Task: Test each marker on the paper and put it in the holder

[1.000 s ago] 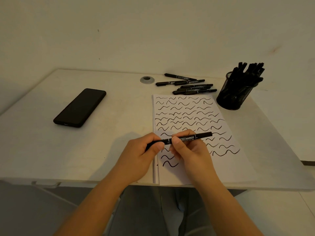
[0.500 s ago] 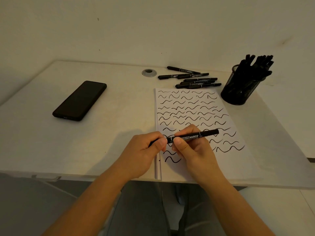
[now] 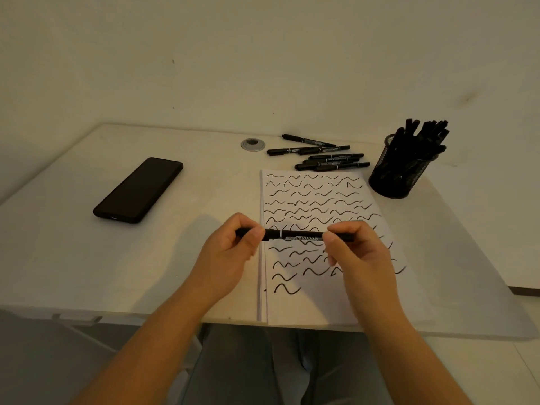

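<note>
A pale desk (image 3: 87,258) stands against a plain wall (image 3: 263,54). Above the scribbled paper (image 3: 309,200), the left hand (image 3: 228,258) and right hand (image 3: 359,255) pinch opposite ends of a level black marker (image 3: 295,234).

Looking like a home or office desk setup: a plain white desk (image 3: 87,258) sitting against a bare wall (image 3: 263,54), a cable grommet (image 3: 253,144) showing in the desktop, a phone (image 3: 138,190) lying nearby.
</note>
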The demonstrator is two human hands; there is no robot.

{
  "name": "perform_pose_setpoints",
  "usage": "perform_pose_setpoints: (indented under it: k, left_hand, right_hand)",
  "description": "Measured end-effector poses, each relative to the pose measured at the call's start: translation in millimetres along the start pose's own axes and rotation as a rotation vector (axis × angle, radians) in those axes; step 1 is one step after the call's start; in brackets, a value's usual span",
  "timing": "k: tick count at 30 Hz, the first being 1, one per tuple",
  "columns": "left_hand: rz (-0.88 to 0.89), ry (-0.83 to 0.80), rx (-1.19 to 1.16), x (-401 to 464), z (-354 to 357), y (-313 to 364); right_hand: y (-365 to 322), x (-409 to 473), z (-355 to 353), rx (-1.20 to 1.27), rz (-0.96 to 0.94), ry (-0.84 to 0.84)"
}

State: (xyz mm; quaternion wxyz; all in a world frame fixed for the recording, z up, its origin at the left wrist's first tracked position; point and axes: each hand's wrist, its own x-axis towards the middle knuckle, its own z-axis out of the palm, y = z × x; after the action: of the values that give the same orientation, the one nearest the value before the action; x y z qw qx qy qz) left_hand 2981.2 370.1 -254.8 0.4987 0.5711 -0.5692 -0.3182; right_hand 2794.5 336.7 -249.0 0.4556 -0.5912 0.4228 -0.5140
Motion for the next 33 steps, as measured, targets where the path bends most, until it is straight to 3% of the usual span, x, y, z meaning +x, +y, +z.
perform_pose_setpoints:
  k: [3,7,11,18,22,27,33]
  left_hand:
    - [0.039,0.008,-0.018,16.1,3.0,13.8]
    - [0.125,-0.009,0.032,41.7,9.7,35.4]
    - [0.219,-0.050,0.132,66.2,23.9,55.5]
    - [0.327,-0.160,0.193,110.8,47.5,79.1]
    - [0.259,-0.199,0.213,144.3,52.7,70.4]
    - [0.080,-0.235,0.529,189.5,52.9,32.8]
    - [0.100,-0.246,0.834,224.7,55.2,1.0]
  right_hand:
    - [-10.5,13.1,-7.5,-0.311,-0.120,-0.089]
    - [-22.9,33.6,-22.3,-0.821,-0.412,-0.079]
    - [-32.9,54.6,-31.1,-0.999,-0.518,-0.110]
    - [-35.5,88.0,-50.7,-0.950,-0.407,-0.037]
    - [-44.3,117.8,-79.0,-0.696,-0.243,0.105]
    - [-60.6,150.5,-106.7,-0.453,-0.254,0.291]
    - [-60.4,174.2,-115.1,-0.494,-0.344,0.343]
